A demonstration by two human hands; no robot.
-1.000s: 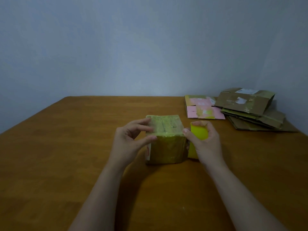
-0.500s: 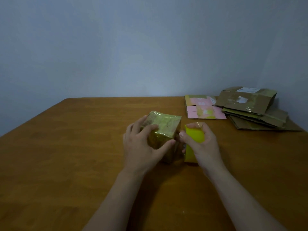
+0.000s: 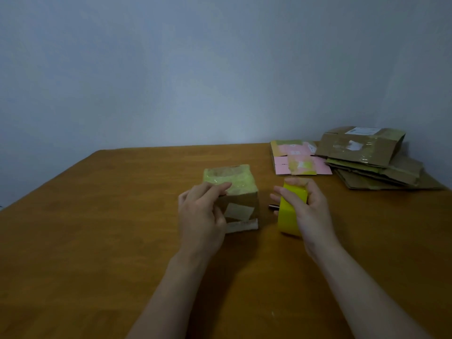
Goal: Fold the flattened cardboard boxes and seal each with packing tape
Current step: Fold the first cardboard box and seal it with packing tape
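A small folded cardboard box point(image 3: 241, 199) stands on the wooden table point(image 3: 97, 216) in the middle of the view. Its top face is covered in yellowish tape, and the side facing me shows a pale label patch. My left hand point(image 3: 201, 216) holds the box at its left front corner, fingers over the top edge. A roll of yellow packing tape point(image 3: 291, 211) stands on edge just right of the box, apart from it, gripped by my right hand point(image 3: 309, 211). A small dark object point(image 3: 274, 206) pokes out left of the roll.
A flattened pink box point(image 3: 300, 159) lies at the back right. Beside it, against the wall, is a stack of flattened brown cardboard boxes point(image 3: 374, 167) with a partly folded one point(image 3: 359, 145) on top. The wall runs close behind the table's far edge.
The box has been turned by my left hand, so a brown side with a label now faces me. My right hand with the tape roll has moved slightly right, away from the box.
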